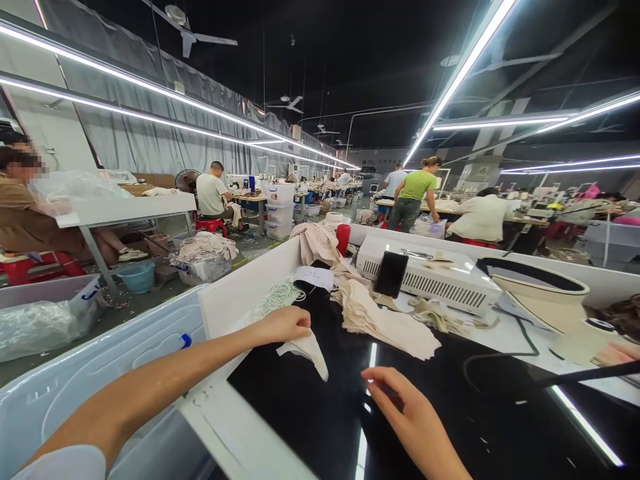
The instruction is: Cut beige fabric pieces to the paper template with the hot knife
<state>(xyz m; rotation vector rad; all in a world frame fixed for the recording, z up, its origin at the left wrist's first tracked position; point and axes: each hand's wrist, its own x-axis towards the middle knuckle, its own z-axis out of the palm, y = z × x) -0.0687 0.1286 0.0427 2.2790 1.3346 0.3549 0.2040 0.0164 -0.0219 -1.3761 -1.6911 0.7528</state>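
Observation:
My left hand (287,325) is closed on the upper end of a small cream fabric piece (311,355), which hangs down over the glossy black tabletop (320,413). Above the same surface, my right hand (407,407) holds nothing, its thumb and fingers apart. A stack of cream fabric pieces (383,321) lies fanned out beyond my hands. Close behind my left hand are a loose bundle of pale green cord (281,295) and a white paper slip (314,277).
A dark phone (391,274) leans against a white vented box (435,277). A red cone (343,239) stands beside draped fabric (315,243). To the right are a cream round container (543,300) and another person's hand (620,352). A blue plastic tub (125,340) adjoins the table's left side.

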